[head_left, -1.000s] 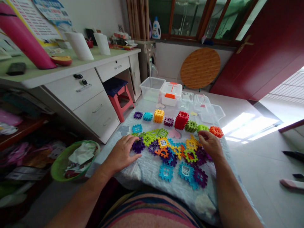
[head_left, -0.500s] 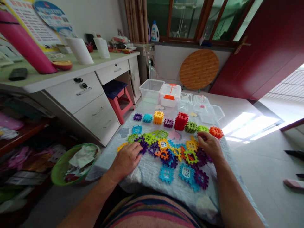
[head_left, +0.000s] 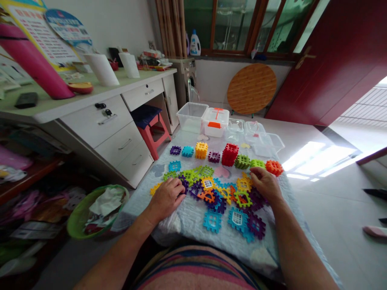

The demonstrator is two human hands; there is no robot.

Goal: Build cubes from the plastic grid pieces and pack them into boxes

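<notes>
Against the curled left hand: purple piece; beside the right hand: yellow piece. Both grips indeterminable.

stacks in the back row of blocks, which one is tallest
The red stack, fifth from the left; it stands visibly taller than the yellow stack, the next tallest.

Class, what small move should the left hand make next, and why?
Probably lift the dark purple tile toward the dark purple stack, since the left hand is at that tile and the red stack and yellow stack each show one colour.
</notes>
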